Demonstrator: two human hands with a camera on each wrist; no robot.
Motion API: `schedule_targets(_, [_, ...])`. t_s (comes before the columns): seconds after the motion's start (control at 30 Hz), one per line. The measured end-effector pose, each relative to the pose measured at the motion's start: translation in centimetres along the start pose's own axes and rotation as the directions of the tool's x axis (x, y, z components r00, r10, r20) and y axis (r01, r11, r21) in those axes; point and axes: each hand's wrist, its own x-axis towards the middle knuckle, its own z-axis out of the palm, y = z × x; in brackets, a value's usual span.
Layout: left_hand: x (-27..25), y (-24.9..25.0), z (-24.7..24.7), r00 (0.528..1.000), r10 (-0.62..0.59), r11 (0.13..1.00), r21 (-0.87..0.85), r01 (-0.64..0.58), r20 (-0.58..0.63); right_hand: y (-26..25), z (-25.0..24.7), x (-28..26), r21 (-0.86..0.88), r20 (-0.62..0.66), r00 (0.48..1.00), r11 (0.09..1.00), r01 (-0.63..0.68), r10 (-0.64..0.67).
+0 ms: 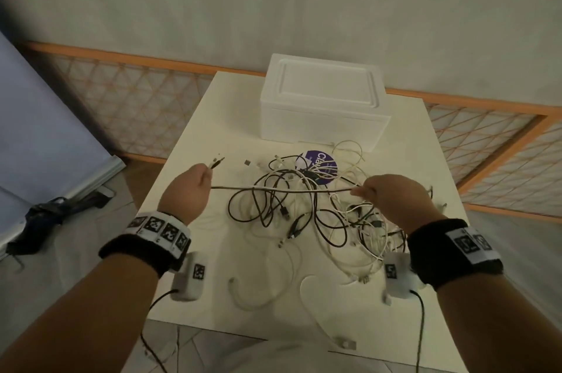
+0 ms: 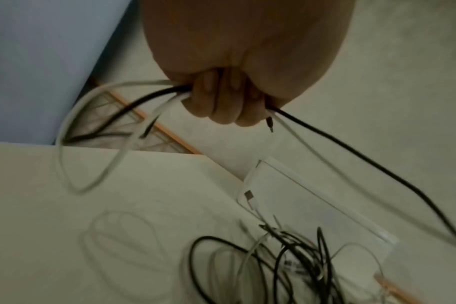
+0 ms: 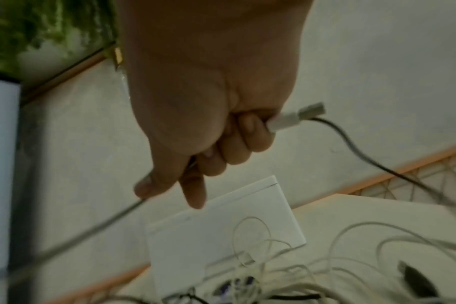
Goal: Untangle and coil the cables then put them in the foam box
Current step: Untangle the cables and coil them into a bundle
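A tangle of black and white cables (image 1: 307, 211) lies on the white table (image 1: 194, 160), in front of the closed white foam box (image 1: 322, 99). My left hand (image 1: 190, 187) grips a bundle of black and white cables (image 2: 167, 92); plug ends (image 1: 216, 161) stick out past its fingers (image 2: 216, 100). My right hand (image 1: 386, 193) grips the other end; a white USB plug (image 3: 297, 117) pokes out of the fist (image 3: 221, 144). A stretch of cable (image 1: 279, 188) runs taut between both hands, above the pile.
A round purple sticker (image 1: 319, 166) lies under the tangle near the box. Loose white cables (image 1: 258, 290) trail to the table's near edge. An orange lattice fence (image 1: 127, 99) runs behind the table; a pale board (image 1: 45, 129) leans at the left.
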Motion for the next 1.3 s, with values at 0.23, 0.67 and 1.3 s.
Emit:
schedule_targets(0.23, [-1.1,2.6,1.8,0.991,-0.084,0.872,-0.475,0.121,0.1,3.5,0.2,0.3,0.07,-0.014,0.968,0.966,-0.248,0.249])
schedule_targets(0.67, [-6.5,1.4,4.7,0.869,-0.253,0.524,-0.696,0.492,0.425,-11.0,7.7,0.6,-0.091,0.129,0.74,0.736,0.671,-0.66])
schedule_targets(1.3, [-4.0,-2.8,4.2,0.835,-0.505,0.421,-0.783,0.458,0.217,-10.4,0.9,5.4,0.692,-0.209,0.922,0.617,0.374,-0.325])
